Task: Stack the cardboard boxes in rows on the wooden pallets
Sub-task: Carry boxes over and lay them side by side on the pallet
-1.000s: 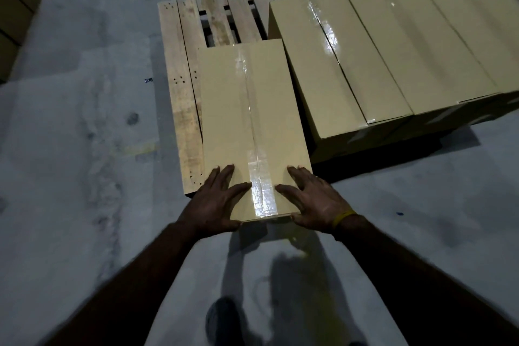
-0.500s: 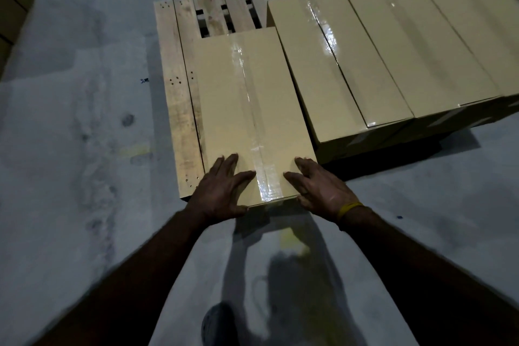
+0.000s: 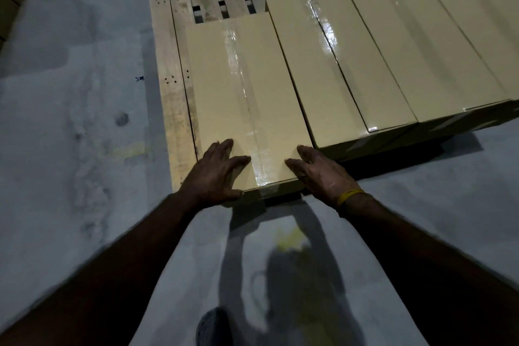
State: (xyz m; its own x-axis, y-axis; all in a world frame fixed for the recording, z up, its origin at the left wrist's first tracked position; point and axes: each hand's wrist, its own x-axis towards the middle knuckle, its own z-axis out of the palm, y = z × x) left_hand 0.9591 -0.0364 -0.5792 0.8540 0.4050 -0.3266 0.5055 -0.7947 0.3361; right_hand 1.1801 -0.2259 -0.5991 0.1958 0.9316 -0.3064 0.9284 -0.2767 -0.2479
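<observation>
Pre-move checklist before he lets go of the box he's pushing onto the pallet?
1. Left hand flat on pushed box: ok.
2. Right hand flat on it: ok.
3. Side against neighbouring box: ok, no visible gap.
4. Near end flush with the row: not ok, it sticks out nearer.
5. Pallet planks bare to its left: ok.
6. Base seated flat: cannot tell.

Tan taped box (image 3: 247,98) flat on wooden pallet (image 3: 168,87) — just beside row of boxes (image 3: 393,50).
</observation>
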